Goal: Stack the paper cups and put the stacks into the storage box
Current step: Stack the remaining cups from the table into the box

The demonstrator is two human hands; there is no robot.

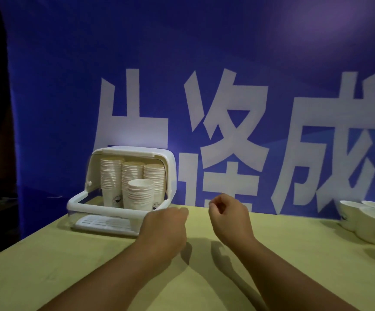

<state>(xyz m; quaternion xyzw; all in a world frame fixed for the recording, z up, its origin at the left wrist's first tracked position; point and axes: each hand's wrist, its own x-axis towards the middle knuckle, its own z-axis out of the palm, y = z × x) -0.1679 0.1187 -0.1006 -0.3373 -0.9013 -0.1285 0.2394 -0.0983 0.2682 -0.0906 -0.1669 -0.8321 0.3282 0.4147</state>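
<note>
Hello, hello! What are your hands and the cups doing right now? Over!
Left hand and right hand empty, loosely curled above the table. Four cup stacks stand in the open storage box. Loose paper cups wait far right. Nothing blocking.

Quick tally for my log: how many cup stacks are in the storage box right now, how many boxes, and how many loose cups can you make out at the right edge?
Cup stacks in the storage box: 4 (three tall at the back, one shorter in front)
Storage boxes: 1
Loose cups at the right edge: at least 3, cut off by the frame
Total: at least 8
</note>
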